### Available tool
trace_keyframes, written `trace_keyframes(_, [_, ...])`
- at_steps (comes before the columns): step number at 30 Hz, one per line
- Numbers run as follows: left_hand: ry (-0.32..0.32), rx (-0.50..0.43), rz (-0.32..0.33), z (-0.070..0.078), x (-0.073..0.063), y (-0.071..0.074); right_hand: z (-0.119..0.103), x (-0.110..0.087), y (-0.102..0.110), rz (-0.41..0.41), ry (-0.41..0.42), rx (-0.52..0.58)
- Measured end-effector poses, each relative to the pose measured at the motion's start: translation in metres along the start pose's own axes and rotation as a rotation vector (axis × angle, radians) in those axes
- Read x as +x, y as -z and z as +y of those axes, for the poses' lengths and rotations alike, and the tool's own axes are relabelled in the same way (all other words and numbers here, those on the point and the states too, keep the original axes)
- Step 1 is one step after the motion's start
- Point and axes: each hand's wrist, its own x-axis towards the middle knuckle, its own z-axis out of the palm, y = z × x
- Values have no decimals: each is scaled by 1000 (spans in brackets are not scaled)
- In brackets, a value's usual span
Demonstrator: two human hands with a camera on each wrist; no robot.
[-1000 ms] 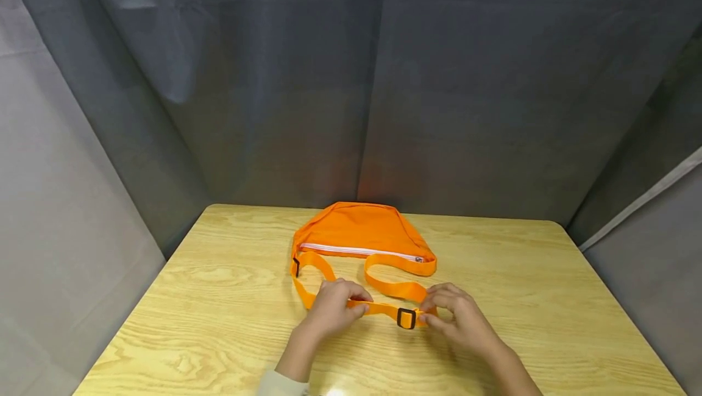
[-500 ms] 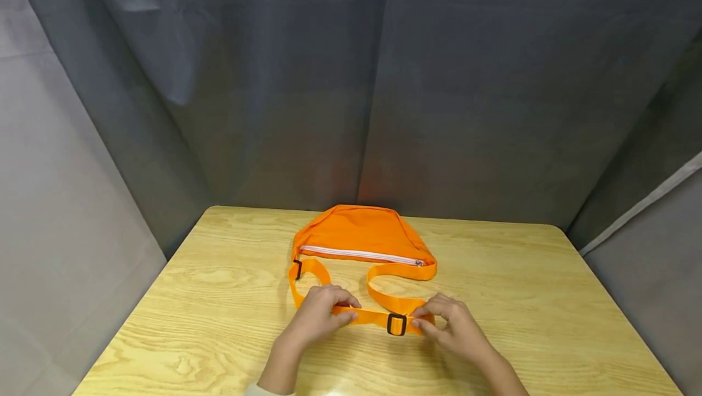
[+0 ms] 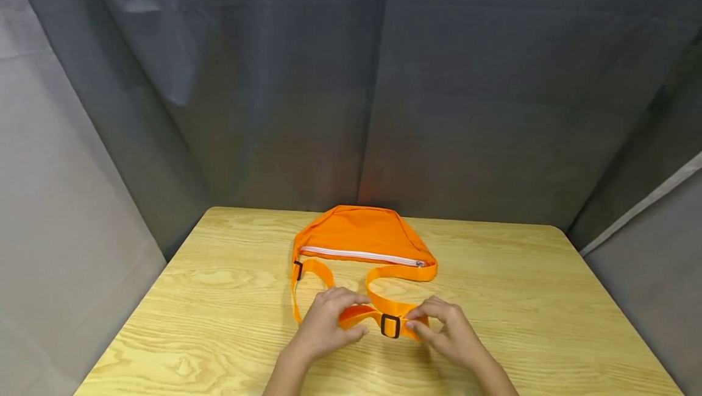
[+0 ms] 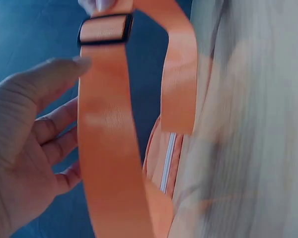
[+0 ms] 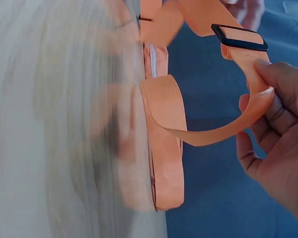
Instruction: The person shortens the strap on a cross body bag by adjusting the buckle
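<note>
An orange waist bag [image 3: 362,231] with a white zipper [image 3: 362,254] lies at the far side of the table, its orange strap [image 3: 389,304] looping toward me. My right hand [image 3: 446,329] pinches the strap between thumb and fingers, just right of a black slide buckle [image 3: 390,326]. In the right wrist view the strap [image 5: 208,136] curves down from those fingers. My left hand [image 3: 331,323] is around the strap left of the buckle, thumb and fingers spread apart. The left wrist view shows the thumb [image 4: 64,69] at the strap's edge, with the other fingers behind it.
A second black strap fitting [image 3: 298,270] sits near the bag's left end. The wooden table [image 3: 521,298] ends at a dark curtain [image 3: 466,109] behind the bag. Pale grey panels [image 3: 66,201] stand at both sides.
The buckle and right hand have shifted left and slightly toward me. My left hand first moved left along the strap, then came back right, and its thumb and fingers have parted.
</note>
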Motion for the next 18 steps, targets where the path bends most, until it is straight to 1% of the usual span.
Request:
trace_keyframes(4, [-103,-18,45,7,0,-11,-5,-1,-4,-27,-50,33])
trace_keyframes(7, [-163,-11,74,9,2,-18,-6,-1,-6,-38,-106,50])
trace_keyframes(9, [-192,-3,98,9,4,-22,-6,0,-6,-35,-124,67])
trace_keyframes(13, [-220,12,146,6,7,-27,-5,4,-7,-36,-150,130])
trace_keyframes(16, [-223,16,170,3,6,-27,-5,5,-6,-46,-171,161])
trace_keyframes(18, [-213,13,181,2,6,-25,-5,6,-3,-60,-171,159])
